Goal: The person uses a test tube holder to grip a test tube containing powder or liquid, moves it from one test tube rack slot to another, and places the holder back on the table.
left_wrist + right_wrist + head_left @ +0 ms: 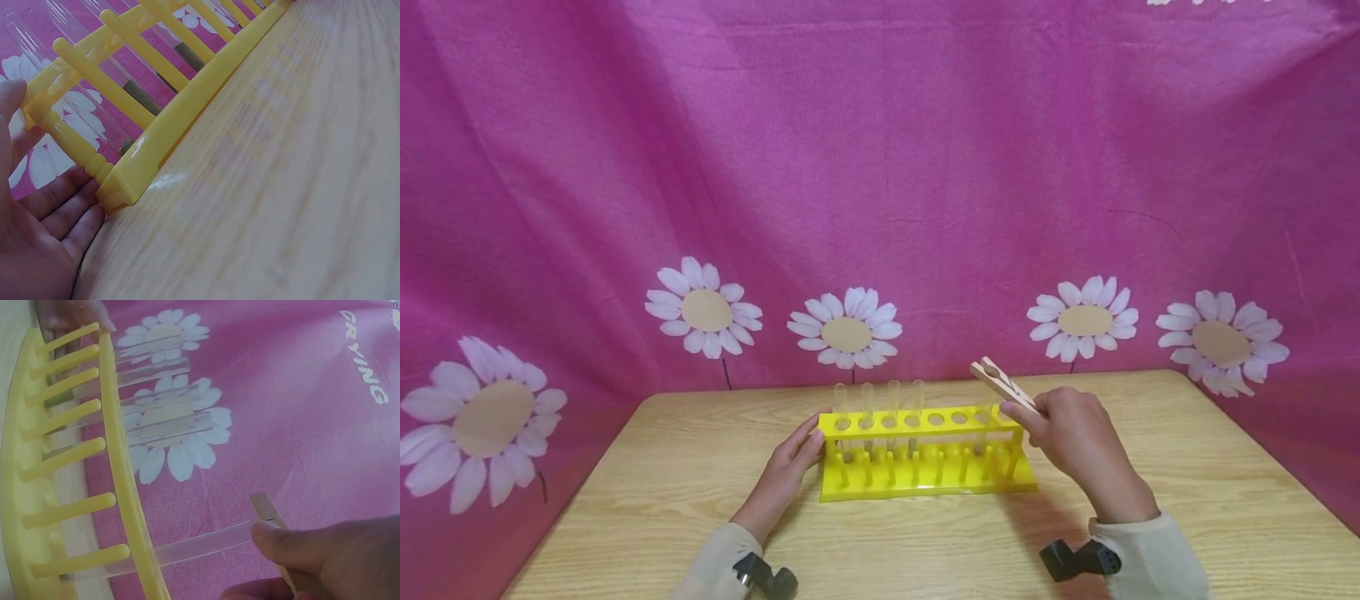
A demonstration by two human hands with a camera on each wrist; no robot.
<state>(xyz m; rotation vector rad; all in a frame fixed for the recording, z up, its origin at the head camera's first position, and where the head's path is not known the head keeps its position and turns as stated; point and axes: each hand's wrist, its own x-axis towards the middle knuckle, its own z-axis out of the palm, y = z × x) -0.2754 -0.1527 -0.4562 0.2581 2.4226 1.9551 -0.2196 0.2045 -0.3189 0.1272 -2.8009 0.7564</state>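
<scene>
A yellow test tube rack point(925, 493) stands on the table. Several clear test tubes point(892, 400) fill its left holes, with dark material at the bottom of some. Apart from them, one test tube point(203, 542) stands near the right end. My left hand point(786, 475) holds the rack's left end, thumb near the top bar and fingers point(78, 215) by the base corner. Over the right end, my right hand point(1078, 450) pinches a wooden test tube clamp point(1000, 383), whose tip points up and left. In the right wrist view, the lone tube's top overlaps my thumb and the clamp.
A row of yellow pegs point(69, 469) runs along the rack's base. Behind the wood-grain table point(700, 442) hangs a magenta cloth point(880, 183) with white daisies, and it also encloses both sides.
</scene>
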